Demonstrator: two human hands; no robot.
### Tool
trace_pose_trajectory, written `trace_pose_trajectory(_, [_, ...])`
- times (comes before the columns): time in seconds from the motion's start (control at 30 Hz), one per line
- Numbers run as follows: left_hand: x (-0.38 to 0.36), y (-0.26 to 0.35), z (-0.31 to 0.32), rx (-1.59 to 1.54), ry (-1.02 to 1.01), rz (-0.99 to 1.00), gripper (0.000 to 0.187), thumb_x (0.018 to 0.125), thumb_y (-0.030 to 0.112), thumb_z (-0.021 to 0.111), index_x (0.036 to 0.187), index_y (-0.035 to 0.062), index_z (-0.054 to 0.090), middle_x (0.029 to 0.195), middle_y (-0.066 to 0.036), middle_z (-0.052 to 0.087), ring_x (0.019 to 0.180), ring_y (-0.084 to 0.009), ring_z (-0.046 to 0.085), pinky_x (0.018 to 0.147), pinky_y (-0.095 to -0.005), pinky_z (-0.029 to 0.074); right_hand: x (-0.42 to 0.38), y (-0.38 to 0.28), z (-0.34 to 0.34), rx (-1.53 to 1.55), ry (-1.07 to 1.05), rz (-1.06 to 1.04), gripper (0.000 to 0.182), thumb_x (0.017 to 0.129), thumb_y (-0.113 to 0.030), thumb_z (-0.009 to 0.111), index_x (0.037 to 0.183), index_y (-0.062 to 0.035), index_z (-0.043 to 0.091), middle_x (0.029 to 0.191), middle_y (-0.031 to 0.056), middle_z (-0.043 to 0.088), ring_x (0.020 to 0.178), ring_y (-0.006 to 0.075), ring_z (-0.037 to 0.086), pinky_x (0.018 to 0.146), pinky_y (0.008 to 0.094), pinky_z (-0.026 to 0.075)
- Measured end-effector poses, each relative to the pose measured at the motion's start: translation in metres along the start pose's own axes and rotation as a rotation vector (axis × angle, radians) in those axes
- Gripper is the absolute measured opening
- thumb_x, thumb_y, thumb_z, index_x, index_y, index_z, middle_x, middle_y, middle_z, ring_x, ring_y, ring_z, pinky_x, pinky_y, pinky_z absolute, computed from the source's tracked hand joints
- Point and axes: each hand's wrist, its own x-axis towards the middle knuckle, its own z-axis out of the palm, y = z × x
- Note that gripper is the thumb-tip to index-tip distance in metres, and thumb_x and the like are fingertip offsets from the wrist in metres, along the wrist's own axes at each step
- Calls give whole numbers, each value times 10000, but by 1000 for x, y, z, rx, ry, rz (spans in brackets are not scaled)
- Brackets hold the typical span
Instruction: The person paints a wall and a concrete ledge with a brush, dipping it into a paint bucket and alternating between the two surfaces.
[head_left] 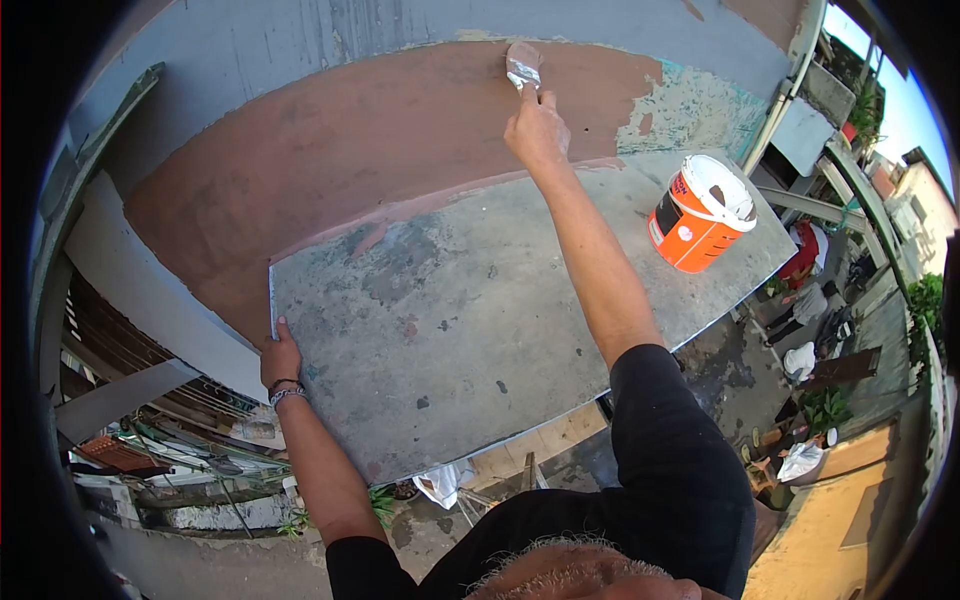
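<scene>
My right hand (540,134) is closed round the handle of a paintbrush (523,66), raised against the wall. Its paint-coated bristles lie at the upper border of the brown-painted area (400,140), where blue-grey wall (330,40) begins. My left hand (281,360) grips the left edge of a grey, stained slab (470,310), thumb on top; the other fingers are mostly hidden. Right of my right forearm, an orange paint bucket (690,235) with a paint-smeared white rim stands on the slab.
Peeling pale green paint (690,115) covers the wall's right part, beside a pipe (785,105). The slab's front edge drops to a lower yard (720,370) with plants and clutter. A person (800,305) is down there at right. Wooden beams (120,395) stand at left.
</scene>
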Motion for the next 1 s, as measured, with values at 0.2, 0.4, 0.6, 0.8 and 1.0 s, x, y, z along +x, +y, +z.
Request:
trace_pose_trajectory(0.2, [1, -2, 1, 3, 3, 11, 811, 934, 657, 285, 1147, -51, 616, 1117, -296, 635, 1052, -448, 606, 877, -521, 475, -8, -15, -3, -23, -32, -74, 578, 831, -104, 578, 1361, 46, 399, 1214, 232, 482, 902, 402, 665, 775, 486, 533])
trace_pose_trajectory(0.4, [2, -3, 2, 9, 10, 14, 807, 935, 656, 284, 1148, -46, 619, 1123, -291, 636, 1050, -446, 609, 870, -522, 478, -19, -29, 6, 30, -17, -89, 510, 850, -129, 557, 1342, -55, 443, 1194, 198, 509, 931, 411, 645, 775, 522, 517])
trace_pose_trajectory(0.6, [7, -4, 5, 16, -31, 17, 815, 934, 663, 269, 1183, -37, 604, 1135, -281, 636, 1073, -439, 601, 889, -515, 473, -52, -30, -14, 189, -61, -243, 486, 868, -106, 517, 1347, -63, 452, 1181, 191, 527, 939, 413, 627, 809, 510, 505])
trace_pose_trajectory(0.8, [0, -1, -1, 39, -15, 3, 810, 942, 655, 260, 1204, -37, 591, 1148, -281, 632, 1086, -438, 595, 899, -513, 470, -4, 78, -36, 270, 327, -91, 439, 844, -129, 568, 1272, -35, 551, 1035, 231, 601, 945, 416, 617, 821, 488, 480])
trace_pose_trajectory(1.0, [4, -2, 2, 44, -36, -6, 808, 949, 645, 251, 1201, -42, 595, 1157, -286, 625, 1093, -442, 589, 911, -514, 463, 85, 205, -57, 158, 341, 358, 372, 837, -196, 560, 1164, -40, 647, 1045, 255, 666, 1009, 400, 633, 882, 463, 487])
